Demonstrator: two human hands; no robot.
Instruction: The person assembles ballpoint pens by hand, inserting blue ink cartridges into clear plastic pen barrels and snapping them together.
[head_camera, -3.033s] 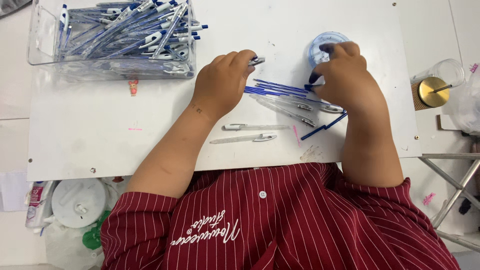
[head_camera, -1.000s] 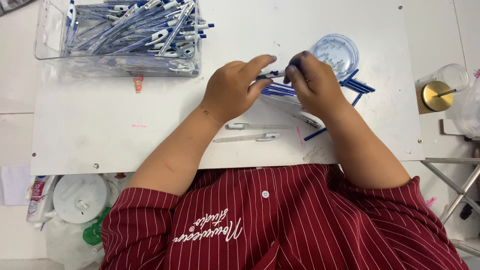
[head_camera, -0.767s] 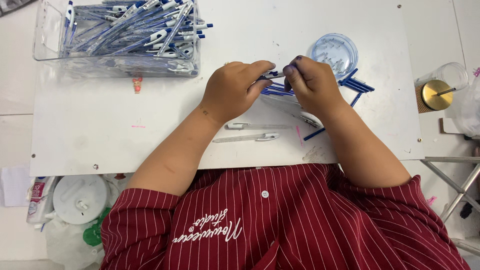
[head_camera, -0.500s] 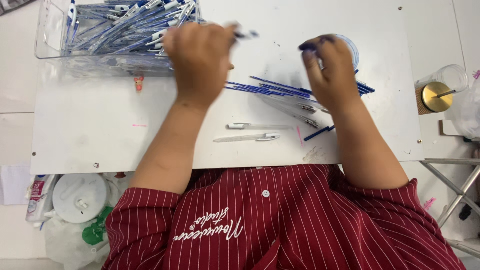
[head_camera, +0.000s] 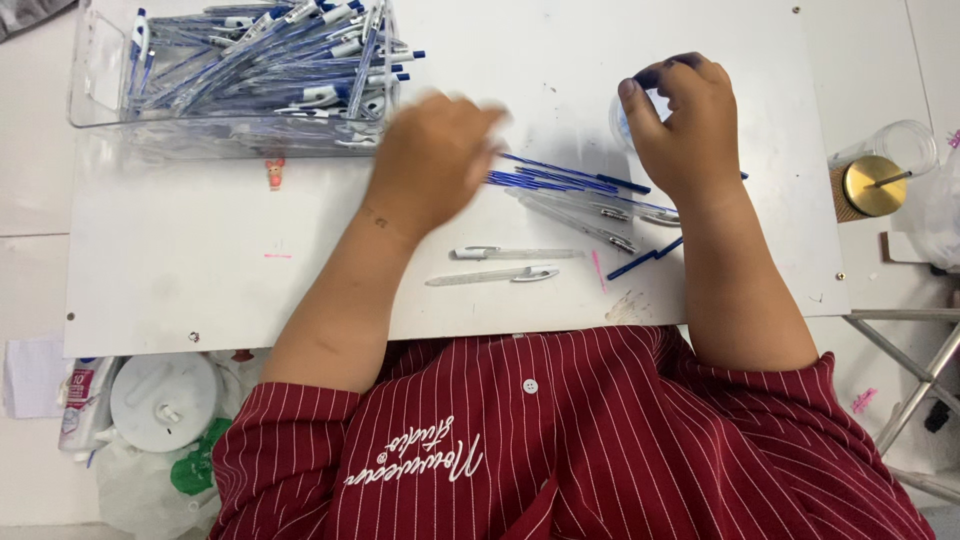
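Clear plastic bin (head_camera: 100, 95), upper left: full of blue-and-white pens (head_camera: 270, 55). Small clear round cup (head_camera: 622, 118) gripped by curled right hand (head_camera: 690, 125), upper right. Left hand (head_camera: 435, 160) blurred mid-frame, grip unreadable. Blue refills (head_camera: 560, 178) mid-frame, long axes roughly left-right. White desk (head_camera: 200, 260).

White-red packet (head_camera: 88, 395) bottom left, below board.

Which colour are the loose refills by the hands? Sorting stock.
Blue refills, clearest in the head view.
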